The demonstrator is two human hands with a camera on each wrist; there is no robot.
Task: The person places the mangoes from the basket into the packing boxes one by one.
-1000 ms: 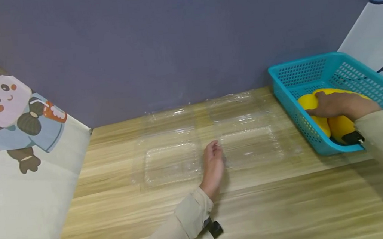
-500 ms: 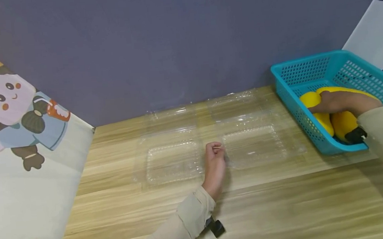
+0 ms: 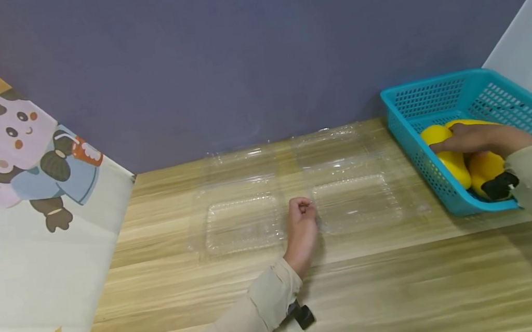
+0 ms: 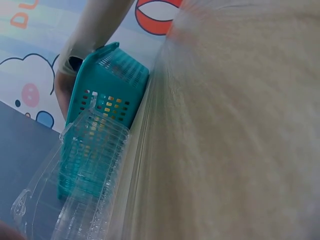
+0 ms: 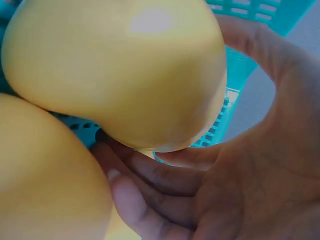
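Observation:
My right hand [image 3: 486,138] is inside a turquoise perforated plastic basket [image 3: 427,163]. In the right wrist view its thumb and fingers curl round a smooth yellow pear-shaped fruit [image 5: 120,70]. A second yellow fruit [image 5: 47,175] lies against the backs of those fingers. Several yellow fruits fill the near part of the basket, partly hidden by the hand. My left hand [image 3: 301,233] rests on the table with fingers loosely curled, nothing in them. It lies between two clear plastic clamshell boxes, the left box [image 3: 240,202] and the right box [image 3: 349,181], both with lids folded back.
A wood-grain table [image 3: 398,291] lies under everything. Behind it rises a dark grey-blue wall [image 3: 239,64]. A white panel with a cartoon print [image 3: 43,142] borders the left side, and another pale printed panel [image 3: 519,42] stands behind the basket at right.
The fingers of my left hand have curled inward. My right hand stays in the basket, its fingers shifting slightly on the fruit. The whole head view has drifted a little to the right.

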